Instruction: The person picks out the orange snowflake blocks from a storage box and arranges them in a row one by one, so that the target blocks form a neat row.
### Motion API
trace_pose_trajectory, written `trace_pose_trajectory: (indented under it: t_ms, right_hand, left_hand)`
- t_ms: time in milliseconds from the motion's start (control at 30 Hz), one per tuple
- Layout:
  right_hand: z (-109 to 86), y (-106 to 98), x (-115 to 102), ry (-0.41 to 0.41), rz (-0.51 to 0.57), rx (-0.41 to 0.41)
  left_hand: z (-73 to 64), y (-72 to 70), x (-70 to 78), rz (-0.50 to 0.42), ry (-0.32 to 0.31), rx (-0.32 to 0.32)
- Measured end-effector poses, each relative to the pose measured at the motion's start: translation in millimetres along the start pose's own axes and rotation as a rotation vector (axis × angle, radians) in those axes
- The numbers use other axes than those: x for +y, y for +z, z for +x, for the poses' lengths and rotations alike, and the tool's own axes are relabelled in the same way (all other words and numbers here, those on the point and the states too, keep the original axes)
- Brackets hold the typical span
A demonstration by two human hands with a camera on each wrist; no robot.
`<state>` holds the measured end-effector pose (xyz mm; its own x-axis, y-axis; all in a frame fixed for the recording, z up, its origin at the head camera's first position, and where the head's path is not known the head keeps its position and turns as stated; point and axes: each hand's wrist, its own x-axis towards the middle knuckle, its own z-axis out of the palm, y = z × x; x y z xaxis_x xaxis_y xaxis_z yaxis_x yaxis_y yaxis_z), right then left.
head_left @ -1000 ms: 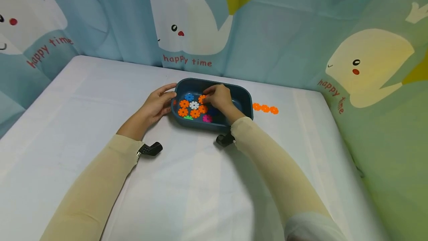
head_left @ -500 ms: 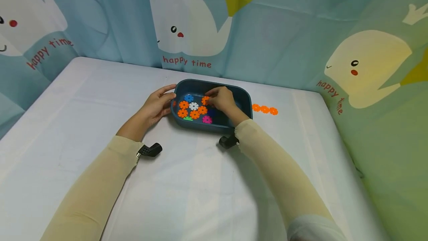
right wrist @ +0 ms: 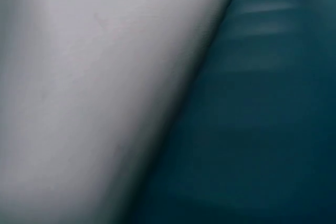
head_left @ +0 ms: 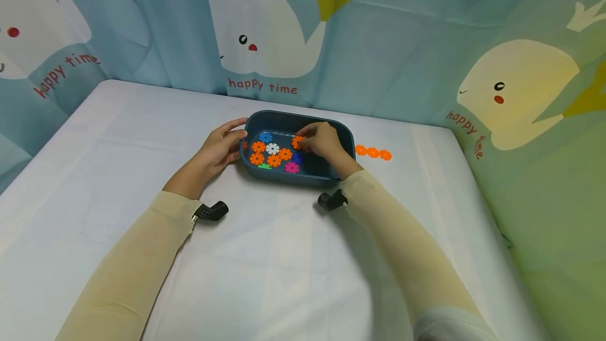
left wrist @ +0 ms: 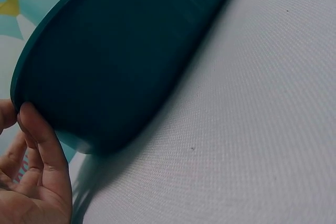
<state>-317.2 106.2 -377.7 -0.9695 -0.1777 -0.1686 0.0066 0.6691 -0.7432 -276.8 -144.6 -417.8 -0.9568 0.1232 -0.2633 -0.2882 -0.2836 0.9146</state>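
Note:
My left hand (head_left: 218, 149) holds the left end of a dark blue-green plastic basin (head_left: 270, 173). In the left wrist view its thumb and fingers (left wrist: 44, 140) meet at the basin's rim. Inside the basin, my right hand (head_left: 324, 140) pinches an orange snowflake disc (head_left: 296, 142) between thumb and fingers. Several more notched discs lie on the basin floor to the left: orange ones (head_left: 273, 161), a white disc (head_left: 272, 149), a blue disc (head_left: 265, 137) and a pink disc (head_left: 292, 167). The right wrist view shows the basin's outer wall (right wrist: 252, 129) without the hand.
Right of the basin, a row of three orange discs (head_left: 373, 152) lies on the white-covered table (head_left: 265, 257). Black wrist cameras (head_left: 213, 211) stick out from both sleeves. A whale-printed curtain (head_left: 393, 57) stands behind the table and along its right side.
My right hand has moved rightward within the basin, taking the orange disc away from the others. A dark blue disc shows more now. My left hand stays at the basin's left end.

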Motion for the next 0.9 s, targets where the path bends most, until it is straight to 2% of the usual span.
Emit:
trace_pose_trajectory:
  t_ms: [400,900]
  right_hand:
    - [-3.4,-13.2,4.3,0.027,0.091,-0.006]
    - [-20.4,-35.1,6.6,-0.012,0.181,-0.014]
  left_hand:
    - [0.1,0.1,-0.2,-0.007,0.005,-0.006]
    - [-0.6,-0.8,0.6,-0.017,-0.003,-0.010]
